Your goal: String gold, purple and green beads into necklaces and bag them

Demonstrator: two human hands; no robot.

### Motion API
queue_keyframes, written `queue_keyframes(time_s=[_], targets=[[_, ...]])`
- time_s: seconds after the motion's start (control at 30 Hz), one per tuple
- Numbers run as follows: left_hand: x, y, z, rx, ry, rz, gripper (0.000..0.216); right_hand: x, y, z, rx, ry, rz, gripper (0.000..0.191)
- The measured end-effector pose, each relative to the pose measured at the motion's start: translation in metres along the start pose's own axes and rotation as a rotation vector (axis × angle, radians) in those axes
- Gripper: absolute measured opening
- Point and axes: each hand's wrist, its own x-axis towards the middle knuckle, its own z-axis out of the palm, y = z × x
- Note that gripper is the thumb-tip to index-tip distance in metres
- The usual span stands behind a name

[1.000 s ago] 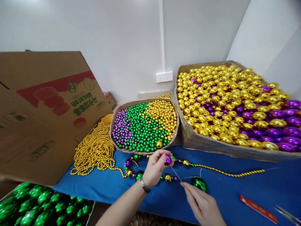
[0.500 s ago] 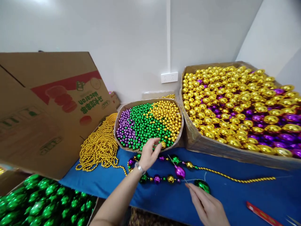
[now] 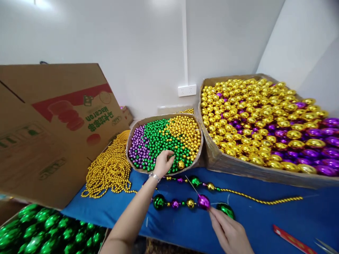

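Note:
My left hand [image 3: 164,163] reaches into a cardboard box [image 3: 128,155] of small round beads. Its fingers are curled together over the green beads [image 3: 159,135]; whatever they pinch is hidden. A larger gold bead [image 3: 181,165] lies just right of those fingertips. Low on the right, my right hand [image 3: 230,228] pinches a thin needle [image 3: 191,184] that slants up to the left. On this needle sits a shiny purple bead [image 3: 203,201], right against my fingertips. Behind the hand, a large green bead [image 3: 225,210] rests on the blue cloth [image 3: 254,222].
A strung garland [image 3: 190,203] lies on the cloth, with a gold bead strand [image 3: 259,198] running right. Gold bead chains [image 3: 108,169] are heaped left. Big boxes of gold-purple beads [image 3: 254,123] and green beads [image 3: 47,229] flank me. A red cutter [image 3: 291,240] lies right.
The purple bead has slid down the needle to my right fingertips. My left hand has shifted left, away from the larger gold bead, with its fingers closer together. The view has moved slightly.

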Motion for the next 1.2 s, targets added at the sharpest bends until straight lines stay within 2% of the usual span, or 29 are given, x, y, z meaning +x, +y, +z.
queue_keyframes(time_s=[0.07, 0.17, 0.2, 0.3, 0.5, 0.63, 0.77, 0.9, 0.97, 1.0, 1.07, 1.1, 1.2], targets=[[-0.009, 0.009, -0.002, -0.299, -0.027, -0.053, 0.028, 0.001, -0.001, 0.000, 0.009, 0.001, 0.000, 0.032], [-0.028, 0.025, -0.003, -0.986, -0.141, -0.207, 0.031, 0.002, -0.002, 0.000, 0.007, 0.013, 0.004, 0.031], [-0.033, 0.030, -0.003, -1.151, -0.177, -0.255, 0.029, 0.002, -0.003, 0.000, 0.004, 0.013, 0.005, 0.031], [-0.044, 0.041, -0.001, -1.317, -0.225, -0.328, 0.025, 0.004, -0.005, -0.001, -0.002, 0.012, -0.003, 0.031], [-0.052, 0.045, 0.003, -1.324, -0.222, -0.298, 0.021, 0.006, -0.006, -0.003, -0.010, 0.029, -0.023, 0.029], [-0.057, 0.048, 0.002, -1.178, -0.213, -0.224, 0.021, 0.007, -0.006, -0.003, -0.042, 0.034, -0.030, 0.030], [-0.052, 0.046, 0.000, -0.795, -0.153, -0.035, 0.026, 0.005, -0.004, -0.001, -0.038, 0.061, -0.024, 0.030], [-0.028, 0.030, 0.005, -0.120, 0.003, 0.181, 0.034, 0.001, -0.001, 0.001, -0.037, 0.066, 0.007, 0.031], [-0.016, 0.020, 0.011, 0.137, -0.033, 0.236, 0.033, -0.001, 0.001, 0.002, -0.039, 0.060, 0.006, 0.031], [-0.011, 0.017, 0.014, 0.189, -0.075, 0.245, 0.031, -0.002, 0.002, 0.002, -0.038, 0.057, 0.004, 0.031], [-0.006, 0.013, 0.019, 0.135, -0.127, 0.223, 0.027, -0.003, 0.003, 0.003, -0.034, 0.053, 0.002, 0.030], [-0.006, 0.013, 0.020, 0.030, -0.124, 0.183, 0.026, -0.003, 0.004, 0.003, -0.032, 0.053, 0.005, 0.030], [-0.013, 0.020, 0.020, -0.537, -0.116, -0.042, 0.030, -0.004, 0.004, 0.002, -0.020, 0.045, 0.024, 0.030]])
